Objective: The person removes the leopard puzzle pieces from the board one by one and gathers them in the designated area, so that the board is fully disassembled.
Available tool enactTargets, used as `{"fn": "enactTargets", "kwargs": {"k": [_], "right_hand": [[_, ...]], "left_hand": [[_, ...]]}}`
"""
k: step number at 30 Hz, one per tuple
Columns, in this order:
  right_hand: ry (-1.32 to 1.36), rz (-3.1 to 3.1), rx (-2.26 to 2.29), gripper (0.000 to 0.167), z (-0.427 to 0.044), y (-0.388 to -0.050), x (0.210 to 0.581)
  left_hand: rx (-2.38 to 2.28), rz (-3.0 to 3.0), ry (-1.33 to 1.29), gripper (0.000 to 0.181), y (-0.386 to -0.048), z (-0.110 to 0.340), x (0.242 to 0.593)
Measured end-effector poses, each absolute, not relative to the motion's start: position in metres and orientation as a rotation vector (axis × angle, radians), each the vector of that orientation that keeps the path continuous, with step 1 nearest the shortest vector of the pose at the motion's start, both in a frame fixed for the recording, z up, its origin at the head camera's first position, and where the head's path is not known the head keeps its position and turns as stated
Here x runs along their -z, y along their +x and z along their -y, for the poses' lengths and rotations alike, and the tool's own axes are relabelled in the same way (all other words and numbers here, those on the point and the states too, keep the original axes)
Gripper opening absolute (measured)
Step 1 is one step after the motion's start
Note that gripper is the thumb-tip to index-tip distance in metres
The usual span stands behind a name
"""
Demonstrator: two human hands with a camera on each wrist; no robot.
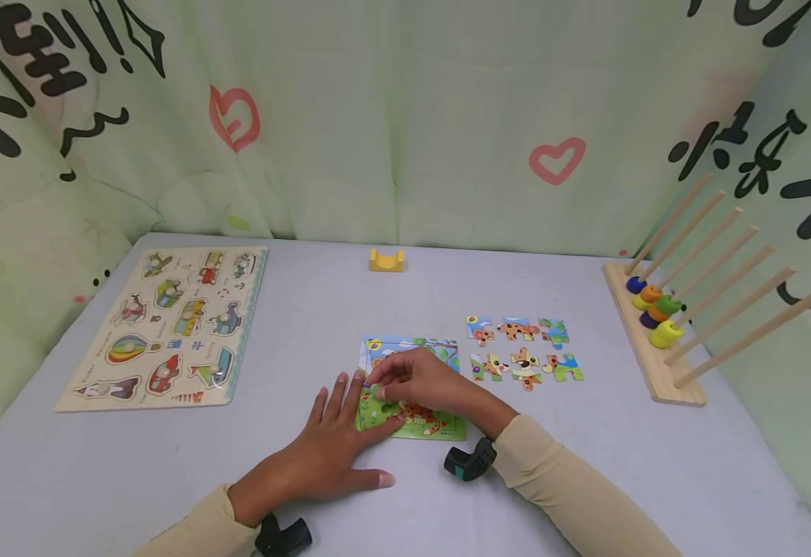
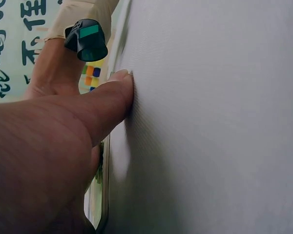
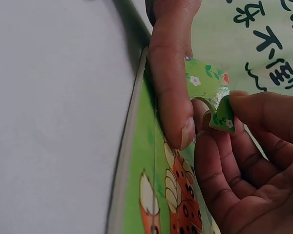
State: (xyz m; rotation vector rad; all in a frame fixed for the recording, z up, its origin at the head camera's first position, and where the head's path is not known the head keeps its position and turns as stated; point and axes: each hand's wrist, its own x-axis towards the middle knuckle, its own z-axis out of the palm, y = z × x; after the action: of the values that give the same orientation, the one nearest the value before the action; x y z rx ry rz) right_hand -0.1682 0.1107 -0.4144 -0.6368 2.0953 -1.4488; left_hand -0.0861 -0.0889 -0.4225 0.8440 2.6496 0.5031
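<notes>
A jigsaw puzzle board (image 1: pixel 450 430) with a spotted cartoon animal on green lies at the middle of the table. My left hand (image 1: pixel 332 456) spreads its straight fingers over the board's left and lower edge, and its thumb (image 2: pixel 112 100) lies on the tablecloth. Over the board, my right hand (image 1: pixel 415 383) pinches a green puzzle piece (image 3: pixel 205 80) printed with flowers between thumb and fingers. The right wrist view shows that piece tilted up from the board, and a left finger (image 3: pixel 171 83) beside it. Both hands cover part of the picture.
Loose puzzle pieces (image 1: pixel 517 329) lie in two rows right of the board. A wooden peg rack (image 1: pixel 684 391) with coloured beads stands at the far right. A picture board (image 1: pixel 220 391) with vehicles lies at left, and a yellow block (image 1: pixel 386 263) sits at the back.
</notes>
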Motion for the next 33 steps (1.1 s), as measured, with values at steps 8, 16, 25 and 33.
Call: {"fn": "enactTargets", "kwargs": {"k": [8,16,25,33], "right_hand": [[-0.577,-2.126,1.5,0.019,-0.116,-0.17,0.41],[-0.467,-2.218,1.483,0.02,-0.134,-0.173,0.407],[-0.443,-2.186,1.515,0.022,-0.162,-0.17,0.402],[-0.421,-2.285,1.501,0.023,-0.186,-0.17,0.397]], "left_hand": [[-0.5,-2.646,0.827,0.069,-0.087,0.089,0.423],[-0.526,-2.623,0.79,0.069,-0.088,0.087,0.422],[-0.526,-2.622,0.785,0.07,-0.088,0.087,0.422],[-0.526,-2.622,0.798,0.069,-0.087,0.087,0.424]]}}
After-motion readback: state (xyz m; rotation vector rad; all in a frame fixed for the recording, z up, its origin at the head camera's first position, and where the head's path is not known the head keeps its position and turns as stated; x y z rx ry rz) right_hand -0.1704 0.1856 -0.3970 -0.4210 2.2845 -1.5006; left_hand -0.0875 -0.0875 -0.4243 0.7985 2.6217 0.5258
